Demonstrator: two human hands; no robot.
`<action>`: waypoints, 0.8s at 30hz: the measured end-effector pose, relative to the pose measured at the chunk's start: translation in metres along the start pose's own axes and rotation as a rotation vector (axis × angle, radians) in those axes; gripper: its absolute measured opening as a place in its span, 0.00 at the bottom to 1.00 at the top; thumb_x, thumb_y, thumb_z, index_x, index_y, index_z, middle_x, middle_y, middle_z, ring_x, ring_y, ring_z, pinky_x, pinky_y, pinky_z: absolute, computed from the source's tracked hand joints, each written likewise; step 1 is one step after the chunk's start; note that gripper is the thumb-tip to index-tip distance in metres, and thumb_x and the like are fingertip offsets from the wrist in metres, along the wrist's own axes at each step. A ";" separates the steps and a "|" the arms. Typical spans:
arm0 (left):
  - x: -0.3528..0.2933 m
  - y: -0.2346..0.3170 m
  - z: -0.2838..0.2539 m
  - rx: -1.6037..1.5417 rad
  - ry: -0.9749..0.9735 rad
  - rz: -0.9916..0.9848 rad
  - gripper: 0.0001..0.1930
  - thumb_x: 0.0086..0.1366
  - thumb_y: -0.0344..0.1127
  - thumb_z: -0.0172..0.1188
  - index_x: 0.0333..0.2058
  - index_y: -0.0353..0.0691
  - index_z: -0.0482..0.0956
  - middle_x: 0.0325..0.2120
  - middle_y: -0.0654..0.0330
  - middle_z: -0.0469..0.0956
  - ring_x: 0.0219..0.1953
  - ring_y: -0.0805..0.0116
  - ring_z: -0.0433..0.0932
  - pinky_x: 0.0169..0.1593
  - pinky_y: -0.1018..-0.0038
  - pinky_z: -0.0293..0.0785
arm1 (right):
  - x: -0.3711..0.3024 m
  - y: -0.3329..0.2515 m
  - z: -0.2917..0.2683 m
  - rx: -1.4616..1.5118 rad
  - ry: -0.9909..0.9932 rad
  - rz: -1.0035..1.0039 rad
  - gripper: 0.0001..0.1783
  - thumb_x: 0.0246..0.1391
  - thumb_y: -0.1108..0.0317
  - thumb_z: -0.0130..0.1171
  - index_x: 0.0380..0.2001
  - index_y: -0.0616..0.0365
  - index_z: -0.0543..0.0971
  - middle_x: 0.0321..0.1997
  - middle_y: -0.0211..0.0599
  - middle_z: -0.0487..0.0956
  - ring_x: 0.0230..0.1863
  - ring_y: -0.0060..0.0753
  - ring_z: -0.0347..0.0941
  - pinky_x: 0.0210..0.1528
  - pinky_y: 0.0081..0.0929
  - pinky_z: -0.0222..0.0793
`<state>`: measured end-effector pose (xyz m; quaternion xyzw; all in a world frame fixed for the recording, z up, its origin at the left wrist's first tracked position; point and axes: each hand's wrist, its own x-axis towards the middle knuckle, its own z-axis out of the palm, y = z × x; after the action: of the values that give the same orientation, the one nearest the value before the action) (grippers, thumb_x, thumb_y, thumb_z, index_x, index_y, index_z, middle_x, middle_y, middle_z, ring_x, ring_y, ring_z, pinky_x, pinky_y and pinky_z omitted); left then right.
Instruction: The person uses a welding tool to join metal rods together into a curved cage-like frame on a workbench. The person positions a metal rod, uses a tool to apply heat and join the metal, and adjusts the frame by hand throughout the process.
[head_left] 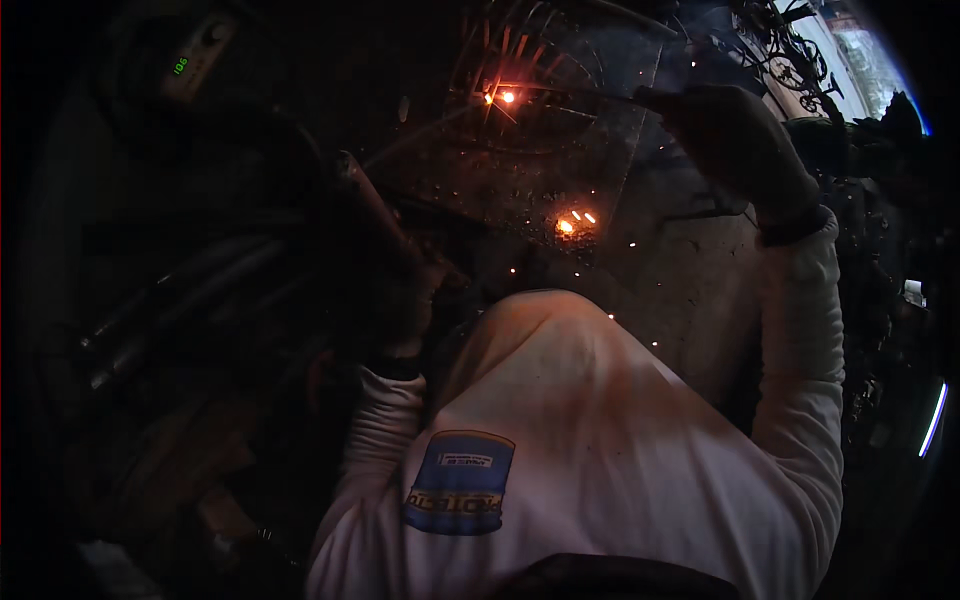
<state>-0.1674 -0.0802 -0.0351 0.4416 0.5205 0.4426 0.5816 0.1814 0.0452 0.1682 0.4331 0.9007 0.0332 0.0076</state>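
My right hand [740, 140], at the upper right, is closed around the dark end of a thin welding rod [610, 96]. The rod reaches left to a bright glowing spot [508, 97] on a round frame of curved metal bars [525, 50], some lit orange. Lower left of the frame, my left hand [408, 300] is mostly in shadow, its fingers hard to make out. It is beside a reddish-brown bar-like piece [378, 205] that slants up and left; whether the hand grips it I cannot tell.
Glowing bits [570, 225] and scattered sparks lie between the frame and my knee, which is covered by pale cloth [590, 390]. A machine with a lit green display and a knob [197, 60] stands at the upper left. Tangled dark metal parts [790, 60] are at the upper right.
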 end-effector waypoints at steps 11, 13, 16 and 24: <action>-0.002 -0.016 0.000 -0.256 0.027 -0.088 0.14 0.62 0.29 0.63 0.45 0.33 0.75 0.29 0.58 0.83 0.31 0.66 0.84 0.39 0.69 0.82 | 0.000 -0.005 -0.005 -0.016 -0.023 0.022 0.20 0.59 0.71 0.60 0.54 0.42 0.83 0.33 0.39 0.84 0.31 0.42 0.82 0.36 0.35 0.80; -0.002 -0.016 0.002 -0.297 0.043 -0.107 0.15 0.62 0.29 0.64 0.46 0.34 0.75 0.29 0.57 0.83 0.30 0.65 0.85 0.38 0.69 0.83 | 0.000 -0.004 -0.003 0.007 0.010 0.001 0.20 0.60 0.71 0.59 0.55 0.41 0.83 0.33 0.39 0.84 0.32 0.43 0.82 0.36 0.36 0.80; -0.001 -0.012 0.004 -0.232 0.023 -0.115 0.16 0.65 0.30 0.61 0.49 0.31 0.71 0.26 0.54 0.81 0.28 0.61 0.85 0.39 0.65 0.84 | 0.000 -0.003 -0.003 -0.027 -0.078 0.062 0.20 0.61 0.70 0.59 0.55 0.40 0.83 0.35 0.39 0.85 0.34 0.44 0.83 0.37 0.37 0.80; -0.001 -0.013 0.003 -0.356 0.031 -0.177 0.12 0.62 0.28 0.65 0.42 0.34 0.73 0.28 0.54 0.83 0.26 0.63 0.86 0.35 0.68 0.85 | -0.003 0.001 -0.002 0.075 -0.027 0.017 0.24 0.59 0.74 0.62 0.58 0.45 0.82 0.37 0.47 0.84 0.34 0.48 0.82 0.36 0.37 0.78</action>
<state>-0.1638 -0.0840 -0.0479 0.2777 0.4795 0.4815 0.6791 0.1841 0.0438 0.1699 0.4411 0.8974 -0.0062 0.0033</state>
